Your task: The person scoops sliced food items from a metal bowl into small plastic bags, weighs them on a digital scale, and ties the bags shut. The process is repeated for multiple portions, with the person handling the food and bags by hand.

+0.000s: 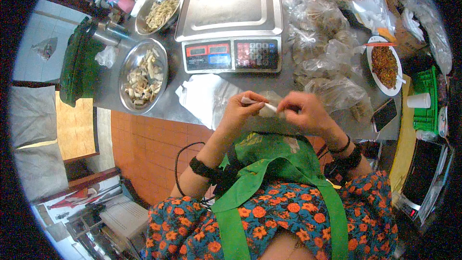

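Both hands meet at the table's near edge over a small clear plastic bag (270,110). Between finger and thumb, my left hand (243,106) pinches the bag's whitish, twisted neck. The same twisted plastic runs across to my right hand (303,110), which is blurred, its fingers curled around the other end. What the bag contains is too unclear to tell. Just left of my left hand lies a stack of white plastic bags (205,95). Filled clear plastic bags (325,54) are heaped on the table beyond my right hand.
A digital scale (231,11) stands ahead. Left of it are two steel bowls (122,90) (139,25) of pale cut food. A white plate (371,68) of chopped reddish food and a phone (384,115) lie right. A green crate (425,115) stands beyond the right edge.
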Motion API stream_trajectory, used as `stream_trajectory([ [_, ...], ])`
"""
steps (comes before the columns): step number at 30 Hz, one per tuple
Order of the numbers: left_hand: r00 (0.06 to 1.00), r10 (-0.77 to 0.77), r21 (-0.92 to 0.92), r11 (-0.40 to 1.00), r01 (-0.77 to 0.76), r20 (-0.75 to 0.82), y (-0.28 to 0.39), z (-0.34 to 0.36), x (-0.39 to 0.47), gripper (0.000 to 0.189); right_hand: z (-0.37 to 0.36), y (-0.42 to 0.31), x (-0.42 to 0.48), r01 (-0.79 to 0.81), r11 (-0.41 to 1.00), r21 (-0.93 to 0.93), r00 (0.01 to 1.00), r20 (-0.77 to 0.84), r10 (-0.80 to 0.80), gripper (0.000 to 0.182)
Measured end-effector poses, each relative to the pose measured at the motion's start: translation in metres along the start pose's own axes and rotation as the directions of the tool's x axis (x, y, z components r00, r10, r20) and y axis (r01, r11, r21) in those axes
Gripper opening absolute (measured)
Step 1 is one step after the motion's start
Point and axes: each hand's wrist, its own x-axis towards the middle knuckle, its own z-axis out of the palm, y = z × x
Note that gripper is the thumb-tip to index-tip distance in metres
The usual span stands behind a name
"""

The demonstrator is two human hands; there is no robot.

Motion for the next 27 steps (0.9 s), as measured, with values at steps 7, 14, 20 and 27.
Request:
stream_trajectory([
  [7, 0.762, 0.62, 0.762, 0.397, -0.512, 0.189, -0.005, 0.01, 0.007, 0.015, -0.001, 0.034, -0.003, 0.138, 0.936, -0.323, 0.983, 0.158, -0.09, 0.017],
  [14, 0.826, 0.539, 0.882, 0.293, -0.369, 0.167, 0.004, 0.027, 0.005, 0.02, 0.035, 0.068, 0.044, 0.277, 0.957, 0.092, 0.961, -0.024, -0.276, 0.015],
  [20, 0.819, 0.573, 0.897, 0.344, -0.279, 0.034, -0.014, 0.031, 0.017, 0.011, 0.028, 0.076, 0.043, -0.035, 0.94, 0.339, 0.987, 0.159, -0.021, 0.015],
  [27, 0.803, 0.596, 0.785, 0.489, -0.38, 0.018, -0.02, 0.026, 0.015, 0.007, 0.029, 0.08, 0.039, -0.178, 0.866, 0.467, 0.967, 0.247, 0.066, 0.012],
])
